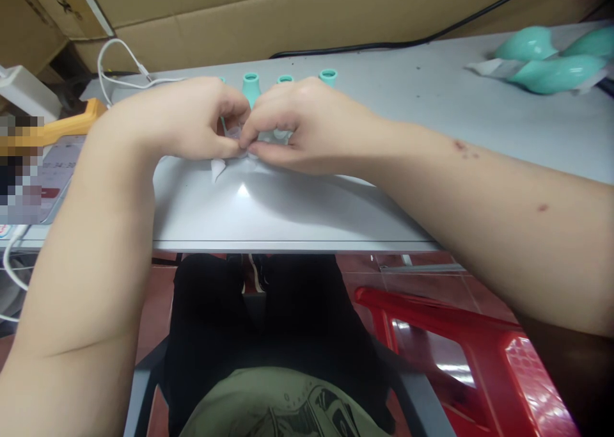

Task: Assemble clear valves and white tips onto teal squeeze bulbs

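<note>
Near the middle of the grey table (307, 206), my left hand (201, 114) and my right hand (297, 120) meet, fingertips pinched close together. Between them is a small piece of thin white material, perhaps tissue or film; its loose corner (218, 168) hangs below my left fingers. Something clear and whitish shows behind the fingertips, mostly covered. Just beyond the hands stand several teal bottle-shaped pieces with open round necks, among them one teal piece (251, 88) behind my left fingers and another teal piece (328, 77) past my right knuckles. Their lower parts are hidden.
Several glossy teal rounded pieces (556, 72) with white wrapping lie at the back right. A black cable (384, 44) runs along the cardboard (288, 15) behind. At left are a white cable (103, 53), a yellow-orange handle (71, 122) and a phone-like screen (60, 165). A red stool (432, 315) stands below.
</note>
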Available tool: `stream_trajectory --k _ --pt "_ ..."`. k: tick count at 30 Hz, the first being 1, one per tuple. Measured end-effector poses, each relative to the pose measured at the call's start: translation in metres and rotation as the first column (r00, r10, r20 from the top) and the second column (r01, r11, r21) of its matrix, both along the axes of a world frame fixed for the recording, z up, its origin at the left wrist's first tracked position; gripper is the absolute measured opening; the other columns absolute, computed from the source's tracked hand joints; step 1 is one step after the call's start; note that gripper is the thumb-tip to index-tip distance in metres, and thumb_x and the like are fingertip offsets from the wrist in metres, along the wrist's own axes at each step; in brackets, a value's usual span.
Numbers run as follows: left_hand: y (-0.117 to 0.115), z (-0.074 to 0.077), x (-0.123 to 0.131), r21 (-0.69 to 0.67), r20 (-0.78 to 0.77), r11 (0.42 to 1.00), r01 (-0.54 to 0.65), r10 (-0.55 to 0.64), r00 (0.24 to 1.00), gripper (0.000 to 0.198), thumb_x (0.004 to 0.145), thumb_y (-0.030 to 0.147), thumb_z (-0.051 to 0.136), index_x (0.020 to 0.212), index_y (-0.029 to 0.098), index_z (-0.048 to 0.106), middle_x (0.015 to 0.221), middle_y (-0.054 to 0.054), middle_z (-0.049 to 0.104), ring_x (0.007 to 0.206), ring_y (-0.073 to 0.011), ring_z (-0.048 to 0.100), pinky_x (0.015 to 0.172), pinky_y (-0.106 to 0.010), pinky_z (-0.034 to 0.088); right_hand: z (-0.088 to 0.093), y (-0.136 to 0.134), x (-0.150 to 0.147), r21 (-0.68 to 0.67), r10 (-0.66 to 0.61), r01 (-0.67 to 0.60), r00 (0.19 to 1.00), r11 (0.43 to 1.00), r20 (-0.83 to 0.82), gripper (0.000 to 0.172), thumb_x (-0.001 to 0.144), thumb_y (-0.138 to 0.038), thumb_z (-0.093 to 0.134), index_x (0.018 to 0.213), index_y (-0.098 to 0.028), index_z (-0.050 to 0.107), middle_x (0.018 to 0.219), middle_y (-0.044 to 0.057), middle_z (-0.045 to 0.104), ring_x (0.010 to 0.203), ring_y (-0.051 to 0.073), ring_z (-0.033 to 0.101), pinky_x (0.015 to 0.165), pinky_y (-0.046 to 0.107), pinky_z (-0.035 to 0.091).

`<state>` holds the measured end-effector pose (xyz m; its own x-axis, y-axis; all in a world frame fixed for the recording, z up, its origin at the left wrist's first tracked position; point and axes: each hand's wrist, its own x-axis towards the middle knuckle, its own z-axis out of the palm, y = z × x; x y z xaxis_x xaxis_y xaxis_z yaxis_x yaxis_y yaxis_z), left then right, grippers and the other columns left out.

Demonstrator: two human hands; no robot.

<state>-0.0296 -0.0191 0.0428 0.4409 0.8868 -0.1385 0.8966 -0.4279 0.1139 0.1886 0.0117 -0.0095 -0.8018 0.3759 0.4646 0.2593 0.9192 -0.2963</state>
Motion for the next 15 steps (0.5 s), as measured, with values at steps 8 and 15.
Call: stream_trajectory --k 8,15 --pt "-0.0011 0.0010 0.0017 -0.012 -0.003 1.000 0.002 -0.002 1.000 0.023 0.084 0.042 0.066 0.100 0.028 0.073 0.086 0.002 0.075 0.071 -0.0184 0.063 0.064 -0.031 0.039 0.0029 -0.0073 0.0018 -0.031 -0.010 0.011 0.999 0.999 0.031 0.022 0.093 -0.024 0.059 0.097 -0.027 0.081 0.100 0.001 0.079 0.092 0.021 0.070 0.089 0.037 0.053" --pt "-0.0030 0.0026 0.0028 -0.009 -0.003 1.000 -0.003 0.003 1.000 0.021 0.084 0.045 0.064 0.096 0.029 0.071 0.084 0.001 0.073 0.068 -0.0196 0.058 0.064 -0.034 0.037 0.0012 -0.0057 0.0026 -0.003 0.017 -0.017 0.997 1.000 0.072 0.024 0.094 -0.021 0.058 0.096 -0.027 0.081 0.104 0.002 0.079 0.100 0.022 0.071 0.092 0.036 0.053"
